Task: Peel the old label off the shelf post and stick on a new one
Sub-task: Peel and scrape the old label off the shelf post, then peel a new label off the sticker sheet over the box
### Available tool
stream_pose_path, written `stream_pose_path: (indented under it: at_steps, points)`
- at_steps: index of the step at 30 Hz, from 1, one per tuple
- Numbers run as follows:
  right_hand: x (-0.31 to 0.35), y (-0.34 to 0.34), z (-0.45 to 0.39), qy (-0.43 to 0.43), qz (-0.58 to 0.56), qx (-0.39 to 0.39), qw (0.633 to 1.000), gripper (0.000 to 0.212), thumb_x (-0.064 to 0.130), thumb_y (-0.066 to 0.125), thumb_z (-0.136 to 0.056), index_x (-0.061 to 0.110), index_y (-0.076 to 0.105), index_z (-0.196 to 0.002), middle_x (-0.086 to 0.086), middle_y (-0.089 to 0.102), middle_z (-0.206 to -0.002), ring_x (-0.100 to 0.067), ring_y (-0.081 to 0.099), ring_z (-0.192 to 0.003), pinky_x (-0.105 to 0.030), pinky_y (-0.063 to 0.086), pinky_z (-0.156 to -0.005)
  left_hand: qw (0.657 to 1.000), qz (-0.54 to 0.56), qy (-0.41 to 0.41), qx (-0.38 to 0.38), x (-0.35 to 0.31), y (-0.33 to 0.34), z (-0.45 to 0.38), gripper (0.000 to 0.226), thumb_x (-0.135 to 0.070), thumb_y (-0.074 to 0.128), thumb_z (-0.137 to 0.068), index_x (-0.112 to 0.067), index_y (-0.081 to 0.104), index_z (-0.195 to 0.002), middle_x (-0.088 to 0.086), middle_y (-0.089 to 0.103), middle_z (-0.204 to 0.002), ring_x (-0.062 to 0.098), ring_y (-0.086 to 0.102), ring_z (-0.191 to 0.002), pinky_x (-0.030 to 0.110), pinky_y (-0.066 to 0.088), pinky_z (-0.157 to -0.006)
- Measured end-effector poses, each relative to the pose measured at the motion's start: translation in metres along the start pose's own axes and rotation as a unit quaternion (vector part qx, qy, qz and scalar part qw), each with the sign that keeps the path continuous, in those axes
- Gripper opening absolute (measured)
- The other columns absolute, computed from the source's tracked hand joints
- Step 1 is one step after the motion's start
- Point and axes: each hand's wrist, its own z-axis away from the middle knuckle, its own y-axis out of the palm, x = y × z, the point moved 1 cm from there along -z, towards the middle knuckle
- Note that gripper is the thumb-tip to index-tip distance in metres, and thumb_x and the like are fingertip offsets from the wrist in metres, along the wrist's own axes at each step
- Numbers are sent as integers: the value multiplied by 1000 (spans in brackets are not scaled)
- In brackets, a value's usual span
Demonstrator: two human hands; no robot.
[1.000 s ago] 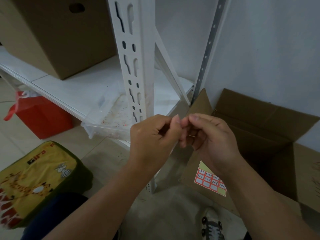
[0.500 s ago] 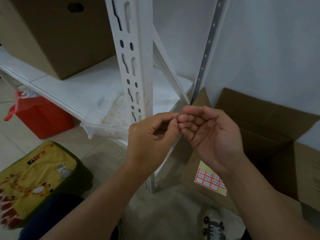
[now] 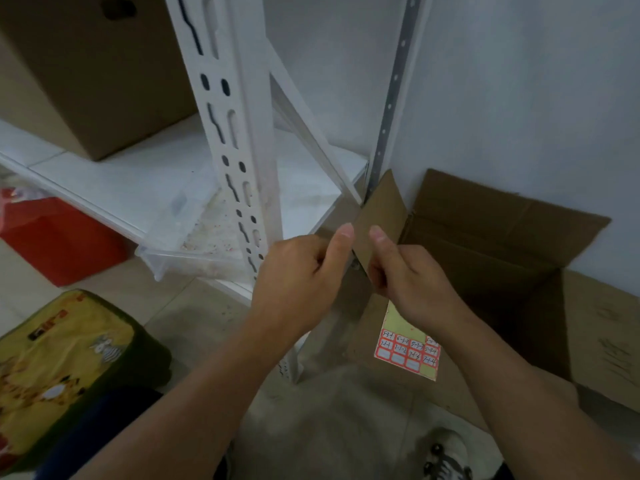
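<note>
Shelf post [image 3: 242, 140]: white slotted upright rising from the floor, just behind and left of the hands.
Label sheet [image 3: 408, 348]: yellow backing with red-bordered stickers, lying on the open cardboard box [image 3: 512, 258] flap below the right wrist.
Left hand [image 3: 298, 275]: fingers curled, thumb up; whether anything is pinched, I cannot tell.
Right hand [image 3: 405, 275]: fingers curled, thumb up, close beside the left; contents cannot be told.
Shelf [image 3: 114, 181]: white board carrying a closed carton [image 3: 90, 71].
Floor: a yellow cushion [image 3: 59, 368], a red bag [image 3: 59, 237].

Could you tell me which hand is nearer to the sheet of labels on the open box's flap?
The right hand: it sits just above the label sheet, its wrist overlapping the sheet's top in this view. The left hand is off to the sheet's left, by the shelf post.
</note>
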Motion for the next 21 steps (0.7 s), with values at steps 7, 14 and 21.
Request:
stream_pose_path:
  at_steps: [7,14,21]
  points:
    - [-17,-8,8,-68,103,11,992,17,33,50,-96,23,61,-104,9,64,-89,-5,59,-80,-29,50,-70,976,166,-88,106,-5,22,-4,14,-17,54,-99,-28,62,-98,-6,69,-96,12,69,-90,43,60,-83]
    - [-31,-36,18,-85,192,-70,975,20,32,56,-94,19,66,-84,5,62,-75,-8,54,-69,-31,45,-60,965,145,-37,215,-23,25,-14,11,-16,65,-93,-26,65,-88,-1,73,-87,14,71,-85,41,58,-86]
    - [-41,-55,36,-80,223,-72,969,13,24,60,-93,14,67,-88,1,63,-79,-12,58,-72,-34,49,-62,946,152,-14,286,-29,53,-15,11,-18,64,-92,-23,58,-84,-2,71,-82,14,72,-81,43,59,-84]
